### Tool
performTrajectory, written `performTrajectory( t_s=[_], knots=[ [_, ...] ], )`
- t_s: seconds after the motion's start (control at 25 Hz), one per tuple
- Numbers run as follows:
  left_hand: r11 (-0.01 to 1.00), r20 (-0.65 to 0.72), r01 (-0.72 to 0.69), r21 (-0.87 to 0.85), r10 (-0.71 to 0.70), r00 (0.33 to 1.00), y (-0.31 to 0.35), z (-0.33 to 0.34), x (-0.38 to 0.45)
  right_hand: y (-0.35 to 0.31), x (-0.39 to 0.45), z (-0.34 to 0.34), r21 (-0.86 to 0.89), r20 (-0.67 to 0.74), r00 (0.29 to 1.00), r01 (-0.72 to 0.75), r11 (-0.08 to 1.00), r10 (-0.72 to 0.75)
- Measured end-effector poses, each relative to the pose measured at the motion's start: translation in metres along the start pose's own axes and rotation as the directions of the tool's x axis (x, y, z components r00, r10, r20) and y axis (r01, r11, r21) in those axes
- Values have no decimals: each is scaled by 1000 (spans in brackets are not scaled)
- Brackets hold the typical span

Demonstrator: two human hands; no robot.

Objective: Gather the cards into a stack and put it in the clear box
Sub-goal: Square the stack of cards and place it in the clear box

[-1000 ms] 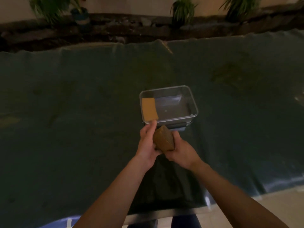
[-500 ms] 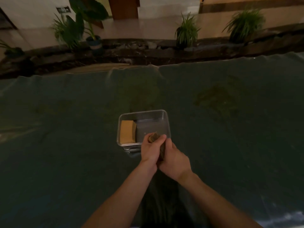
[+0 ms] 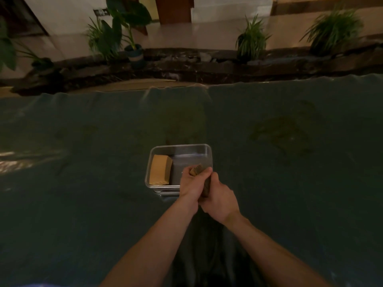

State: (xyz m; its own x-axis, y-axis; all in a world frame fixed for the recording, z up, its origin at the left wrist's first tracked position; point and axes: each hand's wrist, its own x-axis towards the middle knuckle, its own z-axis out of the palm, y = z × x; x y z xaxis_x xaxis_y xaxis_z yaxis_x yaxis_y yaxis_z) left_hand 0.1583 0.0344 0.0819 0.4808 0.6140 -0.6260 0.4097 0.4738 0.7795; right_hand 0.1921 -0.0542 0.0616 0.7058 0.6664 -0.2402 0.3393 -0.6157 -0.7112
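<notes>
Head | both hands clasp card stack, seemingly over clear box near edge

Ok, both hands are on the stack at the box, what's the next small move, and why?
Probably lower the stack into the bare right half of the box and let go. The left hand and right hand grip it over the box's near right corner, and another stack already fills the left side.

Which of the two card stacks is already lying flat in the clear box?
The tan stack, lying flat at the clear box's left end. The other stack is clasped in both hands.
</notes>
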Motion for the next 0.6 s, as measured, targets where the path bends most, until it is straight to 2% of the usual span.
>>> performTrajectory(
  t_s=[0.08,0.16,0.32,0.48,0.6],
  knots=[
    [999,60,37,-11,-36,998,0,-6,8,4,11,-4,145,-15,997,-75,987,78],
    [999,51,53,-5,-53,997,-4,-9,11,5,21,-4,228,-46,992,-108,968,122],
    [994,17,110,3,-110,994,-4,-14,29,-5,41,14,146,-111,991,-60,987,77],
    [988,4,139,61,-140,990,18,-19,54,-16,65,22,193,-102,992,-55,980,75],
    [982,8,154,111,-156,988,30,-18,74,-19,84,26,230,-123,984,-98,968,129]
  ],
)
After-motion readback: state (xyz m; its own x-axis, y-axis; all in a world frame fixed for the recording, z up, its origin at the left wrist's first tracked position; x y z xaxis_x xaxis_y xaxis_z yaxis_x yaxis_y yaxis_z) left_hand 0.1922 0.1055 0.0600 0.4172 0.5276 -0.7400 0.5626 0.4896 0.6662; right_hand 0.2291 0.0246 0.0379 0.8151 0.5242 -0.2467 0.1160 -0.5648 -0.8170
